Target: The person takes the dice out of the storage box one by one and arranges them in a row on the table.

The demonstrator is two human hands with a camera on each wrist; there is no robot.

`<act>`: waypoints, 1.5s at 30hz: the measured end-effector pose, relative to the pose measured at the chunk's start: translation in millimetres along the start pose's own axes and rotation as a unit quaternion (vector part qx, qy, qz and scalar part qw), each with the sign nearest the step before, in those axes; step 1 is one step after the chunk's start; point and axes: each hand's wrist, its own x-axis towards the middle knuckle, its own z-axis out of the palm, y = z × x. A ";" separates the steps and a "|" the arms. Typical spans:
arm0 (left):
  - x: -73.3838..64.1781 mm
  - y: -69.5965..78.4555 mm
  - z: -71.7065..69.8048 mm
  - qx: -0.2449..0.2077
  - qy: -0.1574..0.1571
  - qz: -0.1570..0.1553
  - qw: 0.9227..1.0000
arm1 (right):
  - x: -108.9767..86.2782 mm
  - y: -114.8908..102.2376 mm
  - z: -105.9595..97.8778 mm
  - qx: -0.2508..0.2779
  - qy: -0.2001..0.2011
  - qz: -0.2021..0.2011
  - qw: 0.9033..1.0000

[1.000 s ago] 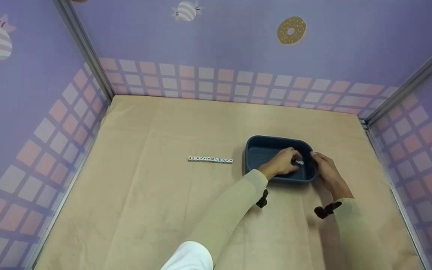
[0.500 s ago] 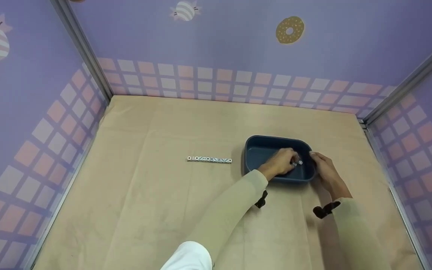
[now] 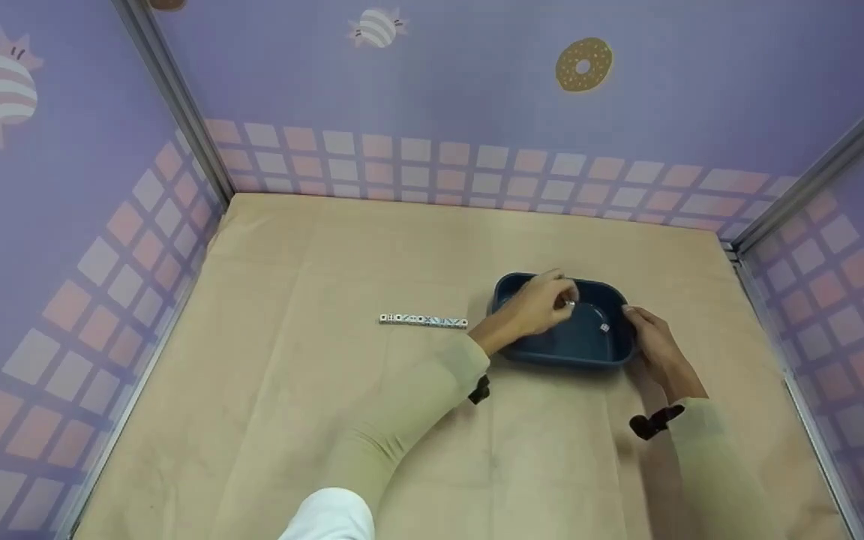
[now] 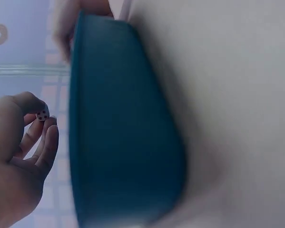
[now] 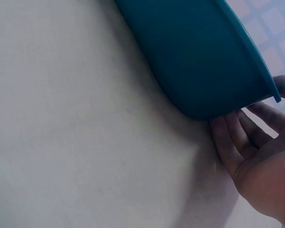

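Between thumb and fingertips my left hand (image 3: 533, 306) pinches a small white die (image 4: 43, 113), whose dark pips show in the left wrist view. That hand is over the left part of a dark blue rectangular tub (image 3: 563, 363). Another die (image 3: 604, 328) lies on the tub's floor toward the right end. My right hand (image 3: 658, 345) grips that end, its thumb at the rim and its fingers (image 5: 230, 137) against the outer wall. To the left of the tub, several dice form a straight row (image 3: 423, 321) on the cloth.
A beige cloth (image 3: 312, 420) with fold lines covers the table. Purple panels (image 3: 432, 82) with printed pink and white squares enclose the back and both sides. Grey metal posts (image 3: 177, 97) stand at the corners.
My left hand has come up from the tub's floor and moved left with a die pinched in it, uncovering the other die inside. The right hand has stayed at the tub's end.
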 end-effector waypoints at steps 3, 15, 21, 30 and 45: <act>-15.9 -8.5 -20.3 -0.002 0.002 0.001 1.000 | -3.8 -3.7 1.3 -0.004 -0.004 0.005 1.000; -89.1 -68.4 -104.2 -0.022 0.031 -0.055 0.998 | 0.1 -2.9 -1.8 -0.003 -0.004 0.019 1.000; -127.7 -97.0 -139.7 0.000 0.023 -0.097 0.995 | -6.9 -14.1 -2.9 -0.003 -0.003 0.024 1.000; -187.9 -135.3 -170.3 0.038 -0.001 -0.170 0.985 | -10.7 -13.4 2.6 0.004 -0.009 0.013 1.000; -212.6 -157.8 -158.8 0.025 -0.017 -0.178 0.984 | -0.9 -1.4 1.6 -0.013 0.010 0.013 1.000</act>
